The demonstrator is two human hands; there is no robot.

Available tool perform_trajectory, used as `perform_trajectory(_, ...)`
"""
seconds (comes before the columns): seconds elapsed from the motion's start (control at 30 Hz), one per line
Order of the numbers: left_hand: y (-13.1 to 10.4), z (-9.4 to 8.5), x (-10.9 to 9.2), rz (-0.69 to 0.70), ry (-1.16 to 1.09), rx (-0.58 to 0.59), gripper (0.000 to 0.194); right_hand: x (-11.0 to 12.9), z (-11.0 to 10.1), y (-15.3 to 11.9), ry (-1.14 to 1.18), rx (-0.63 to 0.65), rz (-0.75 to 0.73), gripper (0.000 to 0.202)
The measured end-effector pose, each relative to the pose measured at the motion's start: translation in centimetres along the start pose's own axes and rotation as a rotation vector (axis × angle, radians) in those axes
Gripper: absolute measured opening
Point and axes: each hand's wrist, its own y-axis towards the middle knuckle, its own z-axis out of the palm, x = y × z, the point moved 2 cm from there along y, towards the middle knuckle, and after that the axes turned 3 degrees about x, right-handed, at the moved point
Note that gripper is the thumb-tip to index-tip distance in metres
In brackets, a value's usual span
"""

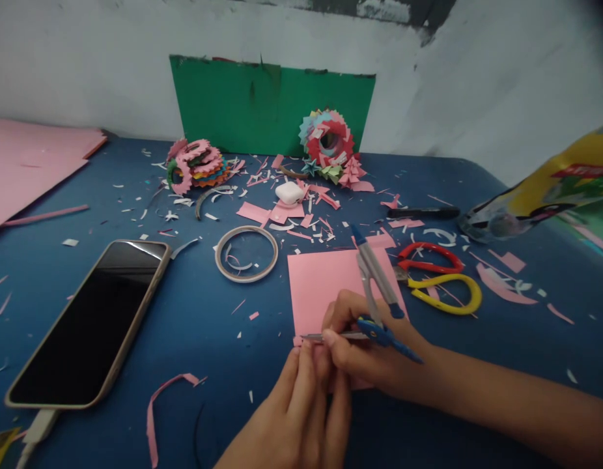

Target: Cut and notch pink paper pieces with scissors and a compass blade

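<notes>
While the right hand (360, 345) closes around the blue-and-silver metal drawing compass (377, 293), its fingers curled tight on the hinge end, one slim leg lies almost flat and points left along the near edge of the square pink paper sheet (325, 283). The other leg, tipped with a blue cap, stands up and away over the sheet. Just nearer than the compass, the left hand (301, 404) lays its fingers pressed together on the sheet's near-left corner, pinning it to the blue tabletop (194, 339).

As I judge it, good work here rests on the pinning hand: it should bear down flat and close to the compass point so the paper cannot turn, yet stay outside the path of the swinging leg. The compass probably wants raising toward upright and a lighter grip high near the hinge, so that the spread does not change mid-arc. Whether the point has bitten the paper I cannot tell; the fingers hide it.

Right of the pink sheet, just beside it, lie red-and-yellow-handled scissors (441, 280). Left of the sheet and slightly farther back sits a flat ring of tape (246, 253), and well left of that a dark-screened smartphone (94, 322). Paper scraps litter the surface around the sheet.
</notes>
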Motion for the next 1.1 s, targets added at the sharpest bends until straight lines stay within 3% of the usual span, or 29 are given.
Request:
perform_trajectory(0.23, 0.1, -0.2, 0.0, 0.004, 0.008, 0.011, 0.039, -0.7, -0.7, -0.2, -0.074, -0.121, -0.066, 0.011)
perform_trajectory(0.63, 0.0, -0.1, 0.0, 0.025, 0.012, 0.037, 0.043, -1.3, -1.8, -1.7, -0.308, -0.213, -0.157, 0.012)
perform_trajectory(1.1, 0.1, -0.1, 0.1, 0.003, -0.024, 0.037, 0.044, -1.9, -1.9, -2.8, -0.361, -0.288, -0.205, 0.013)
